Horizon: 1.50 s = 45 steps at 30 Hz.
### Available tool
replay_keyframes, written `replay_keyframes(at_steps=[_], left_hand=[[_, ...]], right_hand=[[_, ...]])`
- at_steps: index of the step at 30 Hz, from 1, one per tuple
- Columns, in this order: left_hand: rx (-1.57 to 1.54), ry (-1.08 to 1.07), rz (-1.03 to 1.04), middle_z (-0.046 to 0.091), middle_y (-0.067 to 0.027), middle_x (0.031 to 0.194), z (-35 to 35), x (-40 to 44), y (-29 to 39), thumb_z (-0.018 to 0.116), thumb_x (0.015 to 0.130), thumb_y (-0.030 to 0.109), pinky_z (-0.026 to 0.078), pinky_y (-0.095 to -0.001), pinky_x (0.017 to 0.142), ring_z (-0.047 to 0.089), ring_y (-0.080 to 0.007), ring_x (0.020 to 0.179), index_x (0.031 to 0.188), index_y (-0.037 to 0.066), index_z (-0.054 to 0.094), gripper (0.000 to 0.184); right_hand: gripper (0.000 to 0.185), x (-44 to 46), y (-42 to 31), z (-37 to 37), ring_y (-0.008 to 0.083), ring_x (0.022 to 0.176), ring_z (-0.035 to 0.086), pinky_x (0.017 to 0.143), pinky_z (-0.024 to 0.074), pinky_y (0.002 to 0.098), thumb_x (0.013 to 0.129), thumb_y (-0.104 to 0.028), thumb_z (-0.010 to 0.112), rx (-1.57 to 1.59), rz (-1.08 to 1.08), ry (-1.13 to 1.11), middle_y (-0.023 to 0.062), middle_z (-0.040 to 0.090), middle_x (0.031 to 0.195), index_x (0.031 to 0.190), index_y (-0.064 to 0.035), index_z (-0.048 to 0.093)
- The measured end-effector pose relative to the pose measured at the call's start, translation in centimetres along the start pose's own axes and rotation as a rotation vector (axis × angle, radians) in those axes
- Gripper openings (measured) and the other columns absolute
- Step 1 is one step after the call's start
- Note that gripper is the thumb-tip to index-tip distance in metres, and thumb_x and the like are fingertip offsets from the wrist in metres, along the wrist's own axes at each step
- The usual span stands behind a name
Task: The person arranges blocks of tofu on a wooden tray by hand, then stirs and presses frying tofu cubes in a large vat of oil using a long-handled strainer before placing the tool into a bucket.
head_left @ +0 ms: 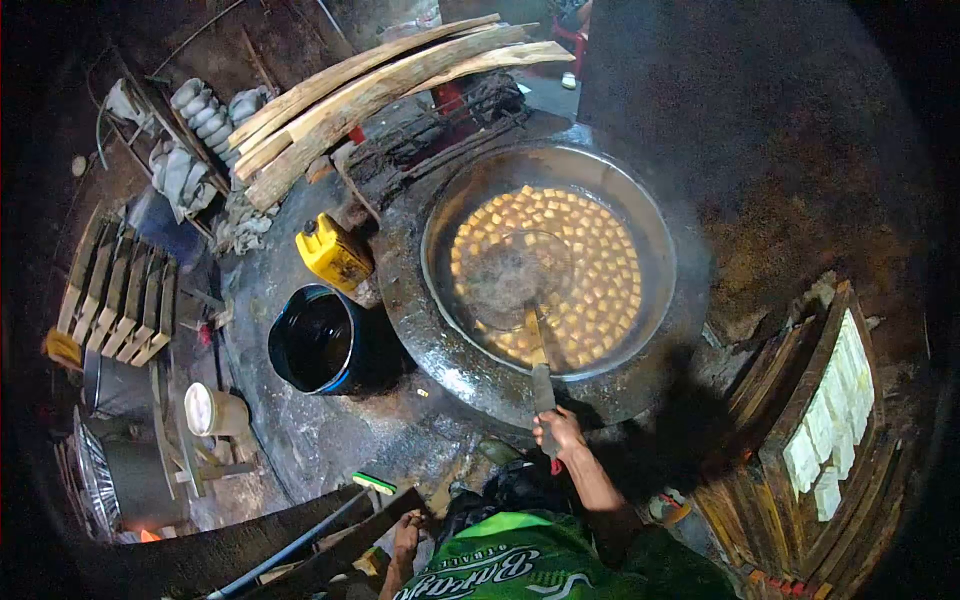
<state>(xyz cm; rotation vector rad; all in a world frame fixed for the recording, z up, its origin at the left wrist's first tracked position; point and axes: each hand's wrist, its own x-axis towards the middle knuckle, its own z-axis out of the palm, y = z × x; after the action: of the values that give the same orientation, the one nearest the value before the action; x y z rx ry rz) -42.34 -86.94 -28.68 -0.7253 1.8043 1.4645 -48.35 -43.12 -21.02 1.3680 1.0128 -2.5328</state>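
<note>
My right hand (562, 431) is closed round the handle of a long-handled skimmer (541, 365). The skimmer's round mesh head lies in a big metal pan (652, 215), partly lost in the dark, bubbling liquid. Many small golden-brown fried cubes (600, 290) float in the pan, mostly around the far and right sides of the skimmer. Low in the view, my left hand (407, 533) hangs beside a dark wooden board (340, 550). Its fingers are loosely apart, and no object shows in them.
Left of the pan stand a yellow jerrycan (334, 252), a dark bucket (350, 345) and a white pail (215, 412). Long planks (370, 95) lie beyond the pan. At right, a wooden tray (765, 455) holds white blocks (835, 405). Steam rises from the pan.
</note>
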Motion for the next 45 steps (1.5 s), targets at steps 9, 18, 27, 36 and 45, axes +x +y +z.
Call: replay_keyframes(at_steps=[9, 18, 27, 36, 45], left_hand=[[0.039, 0.069, -0.133, 0.062, -0.0007, 0.096, 0.7, -1.0, 1.0, 0.048, 0.089, 0.024, 0.046, -0.0319, 0.066, 0.058, -0.0140, 0.087, 0.107, 0.013, 0.051, 0.021], [-0.222, -0.065, -0.033, 0.062, 0.0001, 0.095, -3.0, 1.2, -4.9, 0.049, 0.089, 0.029, 0.047, -0.0350, 0.056, 0.061, -0.0167, 0.086, 0.104, 0.017, 0.051, 0.020], [-0.067, 0.115, -0.130, 0.059, 0.0003, 0.087, 0.0, -2.5, 0.6, 0.054, 0.087, 0.021, 0.047, -0.0331, 0.064, 0.057, -0.0142, 0.084, 0.089, 0.012, 0.055, 0.010], [-0.023, 0.084, -0.142, 0.059, 0.0022, 0.089, -0.7, -3.2, 0.0, 0.057, 0.085, 0.039, 0.043, -0.0308, 0.055, 0.057, -0.0133, 0.087, 0.090, 0.015, 0.054, 0.024], [-0.193, 0.027, 0.066, 0.063, -0.0066, 0.092, -1.9, 0.5, -7.8, 0.057, 0.088, 0.027, 0.049, -0.0366, 0.071, 0.061, -0.0201, 0.084, 0.099, 0.010, 0.056, 0.020]], right_hand=[[0.037, 1.9, 0.4, -2.3, 0.0168, 0.053, 0.049, 0.045, 0.0434, 0.0279, 0.092, -0.035, 0.043, 0.429, 0.022, -0.033, 0.0095, 0.054, 0.077, 0.096, 0.0006, 0.050], [0.026, 5.8, -4.3, -0.5, 0.0164, 0.051, 0.050, 0.044, 0.0434, 0.0288, 0.091, -0.027, 0.046, 0.308, -0.063, -0.030, 0.0085, 0.053, 0.072, 0.093, -0.0015, 0.048], [0.026, 12.7, -9.9, -1.2, 0.0190, 0.047, 0.051, 0.042, 0.0445, 0.0313, 0.092, -0.031, 0.044, 0.261, -0.104, 0.014, 0.0075, 0.051, 0.062, 0.093, -0.0052, 0.047], [0.023, 15.6, -12.7, 0.4, 0.0174, 0.051, 0.052, 0.044, 0.0454, 0.0293, 0.089, -0.027, 0.051, 0.200, -0.193, -0.005, 0.0073, 0.052, 0.066, 0.094, -0.0045, 0.048], [0.039, 3.9, -2.5, -0.9, 0.0160, 0.053, 0.047, 0.043, 0.0411, 0.0284, 0.095, -0.039, 0.033, 0.622, -0.093, -0.037, 0.0075, 0.050, 0.074, 0.095, -0.0032, 0.047]])
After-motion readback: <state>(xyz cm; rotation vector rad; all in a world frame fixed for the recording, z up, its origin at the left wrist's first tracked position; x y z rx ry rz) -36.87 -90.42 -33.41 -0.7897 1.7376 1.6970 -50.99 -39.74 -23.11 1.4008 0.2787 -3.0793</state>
